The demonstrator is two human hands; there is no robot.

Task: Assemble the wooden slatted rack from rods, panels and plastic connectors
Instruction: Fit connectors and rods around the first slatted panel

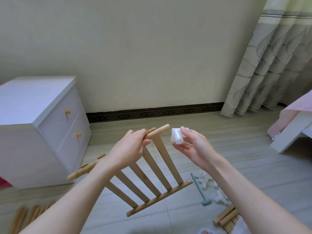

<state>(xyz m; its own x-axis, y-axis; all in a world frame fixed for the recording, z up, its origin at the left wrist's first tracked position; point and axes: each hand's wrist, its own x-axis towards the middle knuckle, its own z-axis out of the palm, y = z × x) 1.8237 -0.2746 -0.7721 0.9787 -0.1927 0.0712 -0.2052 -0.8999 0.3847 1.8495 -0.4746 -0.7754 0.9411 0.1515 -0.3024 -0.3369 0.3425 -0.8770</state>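
Head view. A slatted wooden panel [148, 168] is held up off the floor, tilted, its upper rail gripped by the left hand [128, 149] with fingers curled round the rod near its free end [166, 127]. A white plastic connector [177, 136] is pinched in the right hand [192, 146], the grip pressed onto it between thumb and fingertips; it is held just beside the rail's free end, apart from it, not yet seated.

Progress, judged: early. The panel is seen already made up of five slats between two rails; no connector is seen fitted on any of its rod ends, though the lower left end is partly hidden by the forearm.

Left to do: loose rods [25, 217] are lying on the floor at lower left, more wooden parts [227, 217] at lower right, and spare white connectors [219, 197] beside a small teal mallet [200, 190]. All are untouched.

Surroundings noted: a white drawer cabinet [37, 125], a patterned curtain [263, 61], a bed corner [293, 125]
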